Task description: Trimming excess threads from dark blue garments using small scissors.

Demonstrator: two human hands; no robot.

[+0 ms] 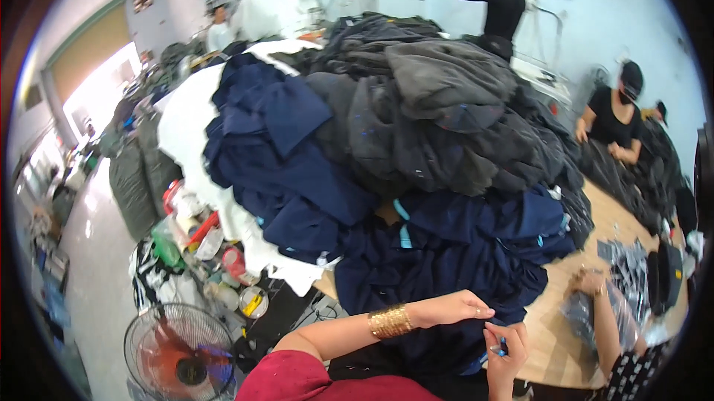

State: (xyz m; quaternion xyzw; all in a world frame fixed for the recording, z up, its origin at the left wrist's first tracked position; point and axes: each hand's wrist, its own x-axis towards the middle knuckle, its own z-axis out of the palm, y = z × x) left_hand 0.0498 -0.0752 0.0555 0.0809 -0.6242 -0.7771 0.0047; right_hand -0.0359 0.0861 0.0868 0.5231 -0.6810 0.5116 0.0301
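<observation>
Over the near edge of the navy garments (439, 271), my two hands nearly meet. My left hand (452, 309), with a wide gold bracelet on its wrist, reaches in from the left. Its thumb and fingertips are pinched together on something too small to make out. Just below and to the right, my right hand (513, 349) is raised with its fingers curled round a small blue-handled tool (502, 346); its kind does not show. Navy cloth lies directly beneath and behind both hands.
A heap of dark grey garments (446, 133) rises behind the navy ones on a wooden table (550, 341). At right, another person's hand (591, 282) touches clear plastic bags (580, 315). A fan (178, 353) stands at lower left. Other people are farther back.
</observation>
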